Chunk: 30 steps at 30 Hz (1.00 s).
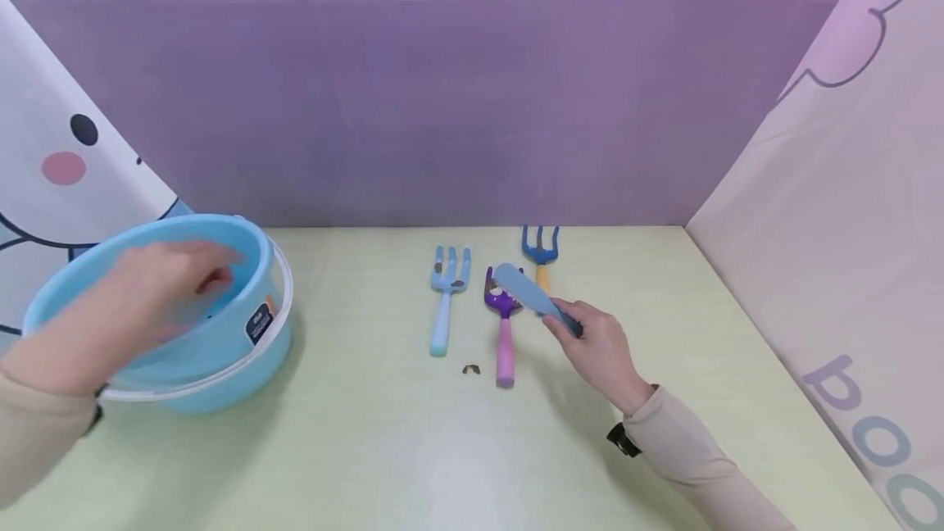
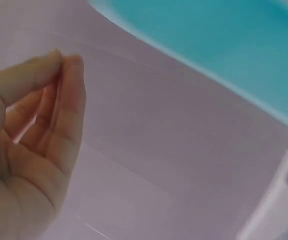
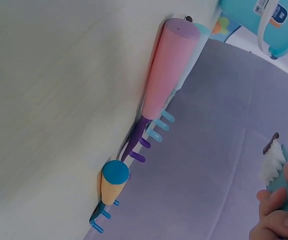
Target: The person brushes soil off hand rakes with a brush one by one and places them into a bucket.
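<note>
My left hand [image 1: 173, 277], blurred, is over the mouth of a light blue bucket [image 1: 247, 379]. In the left wrist view its thumb tip meets the fingertips, and nothing shows between them. My right hand [image 1: 601, 351] grips a blue-grey brush [image 1: 527, 292] by its dark handle end, above the toy forks. White bristles with a brown bit on them show on the brush [image 3: 273, 167] in the right wrist view. Below lie a light blue fork [image 1: 442, 318] with brown patches, a purple fork [image 1: 505, 347] with a pink handle, and a blue fork [image 1: 541, 254] with a yellow-orange handle, partly hidden.
A small brown scrap [image 1: 471, 369] lies on the pale green table [image 1: 383, 449] near the forks. The bucket has a white handle [image 1: 283, 269] resting around it. A purple backdrop [image 1: 472, 105] rises behind, and a printed white panel [image 1: 848, 269] borders the right side.
</note>
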Each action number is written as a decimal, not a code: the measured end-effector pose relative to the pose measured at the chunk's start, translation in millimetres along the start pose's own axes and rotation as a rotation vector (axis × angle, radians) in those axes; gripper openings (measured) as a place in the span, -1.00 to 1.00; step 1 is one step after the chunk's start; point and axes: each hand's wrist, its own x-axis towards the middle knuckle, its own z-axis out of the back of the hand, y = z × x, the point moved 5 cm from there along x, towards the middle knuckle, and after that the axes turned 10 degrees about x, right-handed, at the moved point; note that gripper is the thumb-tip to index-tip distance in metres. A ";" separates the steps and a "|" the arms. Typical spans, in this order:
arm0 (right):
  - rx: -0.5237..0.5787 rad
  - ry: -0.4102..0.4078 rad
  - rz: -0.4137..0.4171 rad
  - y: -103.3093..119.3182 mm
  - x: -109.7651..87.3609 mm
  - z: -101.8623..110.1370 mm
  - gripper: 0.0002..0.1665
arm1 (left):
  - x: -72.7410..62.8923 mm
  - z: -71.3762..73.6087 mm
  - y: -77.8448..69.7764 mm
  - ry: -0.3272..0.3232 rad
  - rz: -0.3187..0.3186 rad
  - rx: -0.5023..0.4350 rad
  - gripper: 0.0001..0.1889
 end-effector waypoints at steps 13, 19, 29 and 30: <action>-0.008 0.016 0.005 1.7 -1.6 -1.6 -0.64 | 20.6 -57.0 -97.5 0.168 0.131 -0.334 -0.67; -0.003 0.019 -0.004 2.6 -2.9 -2.6 -0.64 | 39.3 -115.7 -120.5 0.235 0.194 -0.494 -0.71; -0.010 0.016 0.038 4.9 -0.4 -1.2 -0.63 | 81.3 -193.0 -140.0 0.376 0.283 -0.452 -0.64; -0.008 0.018 0.037 5.1 0.0 -1.2 -0.63 | 85.0 -197.3 -141.5 0.388 0.283 -0.433 -0.66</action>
